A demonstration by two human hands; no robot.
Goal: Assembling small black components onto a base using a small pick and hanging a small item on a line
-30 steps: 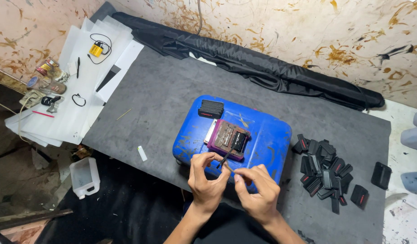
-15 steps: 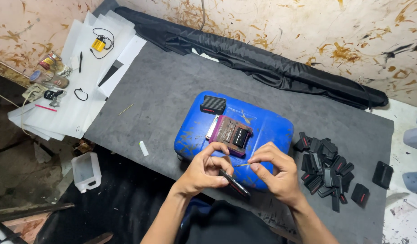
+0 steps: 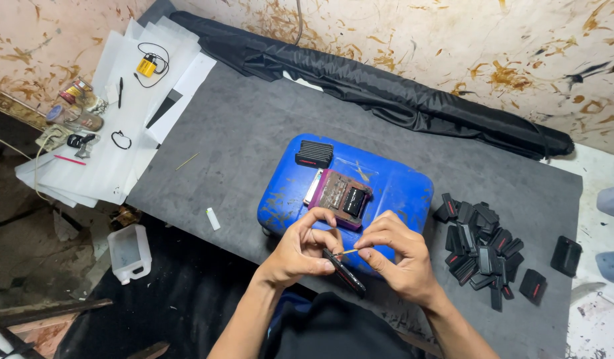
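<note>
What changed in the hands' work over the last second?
The left hand now pinches a flat black piece, which was not visible a second ago. The right hand keeps a thin stick at that piece. The blue container, the maroon block and the pile of black pieces stayed put.

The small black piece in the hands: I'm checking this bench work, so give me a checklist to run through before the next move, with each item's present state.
1. Left hand grips the small black piece: ok.
2. Right hand pinches the thin stick, tip at the piece: ok.
3. Both hands over the blue container, which lies flat on the grey mat: ok.
4. Purple block rests on the container, apart from the hands: ok.
5. Pile of black pieces lies beside the right hand: ok.
6. Stick tip seated properly: cannot tell.
</note>
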